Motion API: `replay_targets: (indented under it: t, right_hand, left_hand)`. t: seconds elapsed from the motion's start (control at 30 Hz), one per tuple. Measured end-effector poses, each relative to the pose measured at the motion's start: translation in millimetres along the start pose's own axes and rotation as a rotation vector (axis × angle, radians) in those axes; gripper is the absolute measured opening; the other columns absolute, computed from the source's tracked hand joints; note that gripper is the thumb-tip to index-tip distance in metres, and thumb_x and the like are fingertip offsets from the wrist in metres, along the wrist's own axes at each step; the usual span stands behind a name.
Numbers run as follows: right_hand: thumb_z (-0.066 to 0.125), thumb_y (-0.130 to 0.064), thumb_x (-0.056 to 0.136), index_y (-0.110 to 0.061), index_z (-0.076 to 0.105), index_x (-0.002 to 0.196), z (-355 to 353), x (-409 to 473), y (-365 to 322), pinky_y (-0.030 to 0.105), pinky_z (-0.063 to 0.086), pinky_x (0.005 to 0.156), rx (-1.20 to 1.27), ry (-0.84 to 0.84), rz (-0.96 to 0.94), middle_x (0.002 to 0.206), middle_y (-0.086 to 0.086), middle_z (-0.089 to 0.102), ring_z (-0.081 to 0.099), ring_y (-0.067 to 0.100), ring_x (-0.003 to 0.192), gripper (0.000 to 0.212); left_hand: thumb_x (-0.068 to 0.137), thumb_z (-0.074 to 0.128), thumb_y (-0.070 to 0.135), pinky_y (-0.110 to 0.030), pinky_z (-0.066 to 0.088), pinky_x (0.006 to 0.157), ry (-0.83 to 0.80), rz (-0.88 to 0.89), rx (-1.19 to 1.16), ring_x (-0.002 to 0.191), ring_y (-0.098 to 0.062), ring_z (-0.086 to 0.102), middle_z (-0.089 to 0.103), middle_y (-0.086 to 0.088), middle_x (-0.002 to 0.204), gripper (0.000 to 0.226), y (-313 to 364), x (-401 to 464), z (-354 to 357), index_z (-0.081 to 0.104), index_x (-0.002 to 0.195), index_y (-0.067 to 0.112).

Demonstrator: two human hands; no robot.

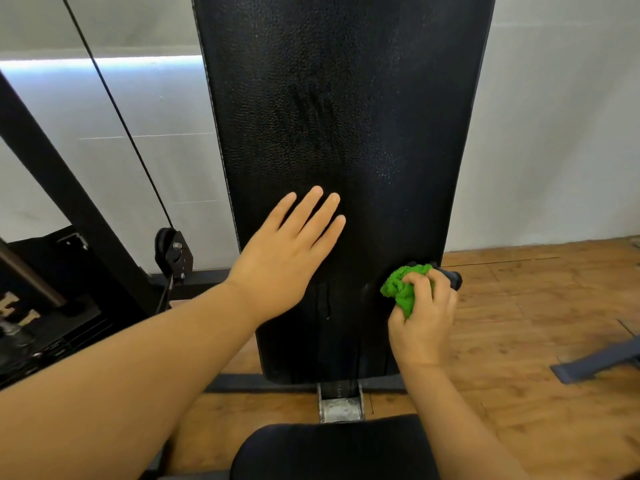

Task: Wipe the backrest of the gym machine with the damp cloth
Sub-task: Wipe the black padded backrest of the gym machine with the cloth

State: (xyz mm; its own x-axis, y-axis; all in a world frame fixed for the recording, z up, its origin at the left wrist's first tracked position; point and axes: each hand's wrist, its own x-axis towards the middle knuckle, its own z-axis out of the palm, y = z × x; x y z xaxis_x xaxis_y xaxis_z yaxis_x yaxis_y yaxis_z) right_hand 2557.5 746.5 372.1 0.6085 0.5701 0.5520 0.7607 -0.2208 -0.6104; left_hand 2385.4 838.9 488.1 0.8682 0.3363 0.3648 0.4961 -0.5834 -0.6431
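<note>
The tall black padded backrest (346,116) fills the middle of the head view, with dull streaks across its upper half. My left hand (287,254) lies flat on its lower left part, fingers straight and spread. My right hand (424,313) grips a bunched green cloth (403,285) and presses it against the backrest's lower right edge. The cloth is partly hidden by my fingers.
A black seat pad (332,452) sits below the backrest. On the left stand a black machine frame (59,188), a cable (114,102) and a pulley (171,252). A black knob (453,278) sticks out behind the cloth. Wooden floor (536,323) lies to the right, with a dark bar (595,367) on it.
</note>
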Motion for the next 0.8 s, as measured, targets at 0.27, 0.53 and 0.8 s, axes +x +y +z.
replay_targets:
  t: [0.27, 0.53, 0.8]
  right_hand:
    - [0.071, 0.016, 0.049, -0.005, 0.061, 0.091, 20.0, -46.1, 24.1, 0.046, 0.048, 0.079, -0.039, -0.046, 0.005, 0.107, 0.020, 0.057, 0.039, 0.026, 0.097, 0.048]
    - [0.052, -0.002, 0.065, -0.009, 0.061, 0.096, 4.3, 28.0, -34.9, 0.024, 0.030, 0.074, 0.035, 0.202, -0.210, 0.105, 0.020, 0.057, 0.038, 0.025, 0.089, 0.033]
    - [0.067, 0.001, 0.062, -0.014, 0.055, 0.102, 36.6, -32.4, -7.3, 0.041, 0.051, 0.073, -0.068, 0.106, -0.285, 0.114, 0.007, 0.043, 0.040, 0.027, 0.096, 0.045]
  left_hand:
    - [0.082, 0.038, 0.014, -0.047, 0.015, 0.114, -0.049, 0.045, 0.002, 0.142, -0.037, 0.015, 0.017, -0.019, 0.154, 0.067, -4.7, -0.1, -1.9, 0.021, 0.147, 0.010]
    - [0.084, 0.019, 0.014, -0.044, 0.022, 0.113, 0.010, 0.039, 0.084, 0.140, -0.034, 0.025, 0.027, -0.014, 0.152, 0.062, -6.5, -2.1, 6.9, 0.027, 0.146, 0.014]
    - [0.083, 0.023, 0.011, -0.044, 0.033, 0.108, 0.146, 0.075, 0.007, 0.133, -0.034, 0.038, 0.040, -0.015, 0.145, 0.059, -12.7, -4.0, 15.4, 0.042, 0.139, 0.011]
